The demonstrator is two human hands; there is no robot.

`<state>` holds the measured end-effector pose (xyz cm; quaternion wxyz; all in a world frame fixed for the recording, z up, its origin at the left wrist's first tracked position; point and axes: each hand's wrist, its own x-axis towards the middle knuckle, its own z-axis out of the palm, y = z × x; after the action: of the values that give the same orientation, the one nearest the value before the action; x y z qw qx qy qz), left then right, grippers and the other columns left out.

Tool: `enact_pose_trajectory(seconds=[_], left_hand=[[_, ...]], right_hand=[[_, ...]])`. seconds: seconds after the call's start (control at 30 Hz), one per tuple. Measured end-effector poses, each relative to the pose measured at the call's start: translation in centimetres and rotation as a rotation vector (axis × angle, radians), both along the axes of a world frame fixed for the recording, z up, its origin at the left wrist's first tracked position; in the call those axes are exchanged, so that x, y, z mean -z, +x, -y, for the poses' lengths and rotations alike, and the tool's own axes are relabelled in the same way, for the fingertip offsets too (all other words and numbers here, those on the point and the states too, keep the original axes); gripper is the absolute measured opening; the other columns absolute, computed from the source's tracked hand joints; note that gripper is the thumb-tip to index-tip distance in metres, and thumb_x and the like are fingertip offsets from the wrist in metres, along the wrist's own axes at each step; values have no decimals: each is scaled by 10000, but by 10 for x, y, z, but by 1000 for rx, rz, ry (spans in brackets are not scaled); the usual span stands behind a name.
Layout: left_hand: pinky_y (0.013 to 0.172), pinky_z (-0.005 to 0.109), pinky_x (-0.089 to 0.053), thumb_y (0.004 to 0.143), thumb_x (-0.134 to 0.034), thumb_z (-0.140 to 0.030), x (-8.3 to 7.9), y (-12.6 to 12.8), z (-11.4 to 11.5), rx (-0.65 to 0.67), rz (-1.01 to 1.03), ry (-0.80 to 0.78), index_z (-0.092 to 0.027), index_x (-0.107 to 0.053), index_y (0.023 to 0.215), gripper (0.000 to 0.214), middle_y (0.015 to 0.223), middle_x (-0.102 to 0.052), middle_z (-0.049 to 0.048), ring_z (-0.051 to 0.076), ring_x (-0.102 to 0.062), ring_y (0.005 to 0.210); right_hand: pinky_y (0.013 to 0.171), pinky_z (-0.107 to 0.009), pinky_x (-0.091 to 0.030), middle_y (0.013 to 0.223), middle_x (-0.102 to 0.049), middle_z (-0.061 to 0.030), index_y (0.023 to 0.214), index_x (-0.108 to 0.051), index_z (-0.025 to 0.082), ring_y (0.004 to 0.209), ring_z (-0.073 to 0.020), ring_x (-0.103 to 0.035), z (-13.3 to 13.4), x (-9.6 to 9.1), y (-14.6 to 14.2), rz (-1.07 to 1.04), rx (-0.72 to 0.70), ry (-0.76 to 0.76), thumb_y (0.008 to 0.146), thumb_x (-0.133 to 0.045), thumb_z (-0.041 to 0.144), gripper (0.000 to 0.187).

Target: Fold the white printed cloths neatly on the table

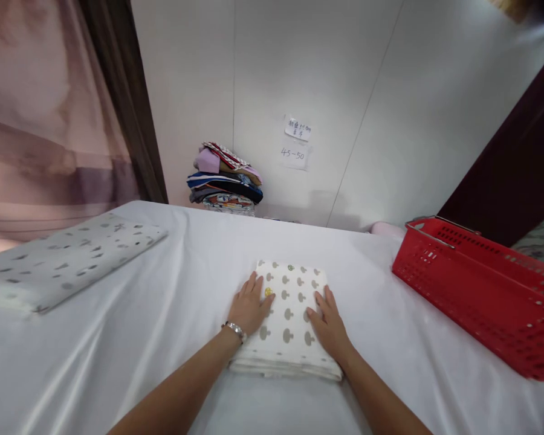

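Observation:
A folded white cloth (294, 329) with a grey mushroom-like print and a few yellow-green motifs lies in front of me on the white-covered table (199, 254). Several layers show along its near edge. My left hand (251, 307) rests flat on its left side, fingers stretched forward; a silvery bracelet circles that wrist. On the right side of the cloth my right hand (330, 323) lies with fingers spread over the edge. Neither hand grips anything.
To the left lies another folded white cloth (81, 254) with dark spots. A red plastic basket (471, 290) with metal handles stands at the right. Beyond the far edge are a stack of folded fabrics (226, 181) and a wall with paper notes (295, 154). A curtain (49, 109) hangs at left.

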<state>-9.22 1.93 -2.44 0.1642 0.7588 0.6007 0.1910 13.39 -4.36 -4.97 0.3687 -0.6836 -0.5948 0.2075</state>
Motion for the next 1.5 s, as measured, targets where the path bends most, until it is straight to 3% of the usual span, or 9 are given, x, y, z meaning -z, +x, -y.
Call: enact_pose_trajectory(seconds=[0.2,0.33,0.53,0.77,0.97,1.1,1.2,1.33,1.5], left_hand=[[1010,350,-306,850,-352,-502,-11,-5,-6,-135,69,-121,-54,-238,1370,695,1352,-402,176,264,-382,1242],[889,373,-399,777,-424,-597,-20,-12,-14,-196,113,-292,-78,-272,1350,788,1242,-508,204,301,-504,1127],[862,351,-416,730,-511,-594,-23,-18,-25,-150,209,-283,-149,-340,1317,756,1172,-571,159,281,-552,1059],[857,334,-418,740,-515,-599,-49,-24,-72,-224,210,-46,-190,-309,1330,747,1166,-578,141,267,-552,1061],[849,389,-419,752,-487,-593,-26,-27,-93,-260,51,-185,-150,-400,1264,682,1212,-533,187,318,-531,1079],[899,355,-401,775,-499,-528,-13,-33,-85,-216,62,-165,-184,-366,1296,638,1268,-489,148,272,-501,1124],[946,332,-379,771,-553,-425,-14,-40,-68,-147,79,-66,-183,-367,1304,614,1312,-439,124,244,-461,1162],[946,357,-384,783,-576,-322,-17,-45,-32,138,114,273,-206,-575,1103,340,1176,-542,72,221,-485,1088],[831,346,-421,826,-546,-324,-21,-45,-1,406,59,280,-243,-664,909,165,945,-627,33,183,-548,899]], right_hand=[[1072,-373,-271,1462,-243,-50,1355,-366,225,1322,-256,-253,10,-8,5,-468,156,-62,686,-648,446,759],[876,-367,-487,1366,-424,-53,1399,-233,289,1130,-254,-518,16,-29,8,-784,80,-171,661,-702,382,879],[796,-398,-518,1275,-521,-90,1411,-177,290,982,-259,-610,10,-47,10,-947,27,-259,598,-753,256,997],[802,-341,-520,1371,-414,-68,1413,-169,298,1054,-243,-571,-58,-58,7,-760,-58,-68,633,-706,282,947],[987,-413,-373,1327,-464,-90,1321,-409,204,1194,-263,-451,-108,-26,5,-200,-5,-75,684,-615,340,683],[1038,-432,-298,1335,-447,-104,1258,-488,177,1241,-260,-389,-98,-13,12,11,-48,11,765,-524,392,539],[1027,-449,-306,1322,-455,-97,1168,-563,190,1240,-263,-377,-77,-21,12,166,-88,177,801,-492,355,409],[914,-387,-404,1048,-627,-66,979,-647,221,1022,-211,-533,-50,-46,-7,257,-403,325,837,-474,259,227],[798,-347,-424,928,-626,-35,881,-661,235,877,-182,-533,-36,-57,-30,351,-595,252,845,-509,234,156]])
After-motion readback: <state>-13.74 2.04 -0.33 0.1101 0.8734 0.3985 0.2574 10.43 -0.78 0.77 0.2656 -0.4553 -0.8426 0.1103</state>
